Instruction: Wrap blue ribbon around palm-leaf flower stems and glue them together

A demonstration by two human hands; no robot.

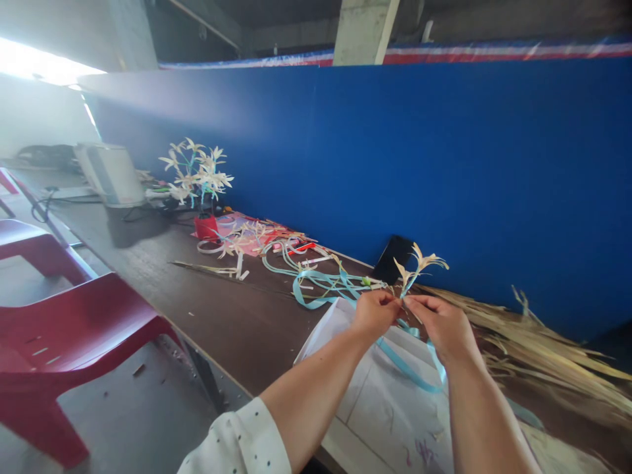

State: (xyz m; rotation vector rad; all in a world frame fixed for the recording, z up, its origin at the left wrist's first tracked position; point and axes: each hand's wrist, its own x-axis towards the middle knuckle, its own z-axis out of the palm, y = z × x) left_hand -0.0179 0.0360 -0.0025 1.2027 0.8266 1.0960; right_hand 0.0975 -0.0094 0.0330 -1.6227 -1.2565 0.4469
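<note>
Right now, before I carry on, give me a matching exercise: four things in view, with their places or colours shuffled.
1. flower sprig
2. flowerpot
3. ribbon
4. dried strips

A. light blue, looped across the tabletop
B. right of the hands, along the blue partition
C. at the fingertips of the left hand and right hand
D. red, with pale flowers standing in it

Pairs: 1-C, 2-D, 3-A, 4-B

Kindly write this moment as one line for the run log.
left hand: at flower sprig base | right hand: pinching flower sprig | light-blue ribbon: partly over white paper | potted flowers: upright on table
</note>
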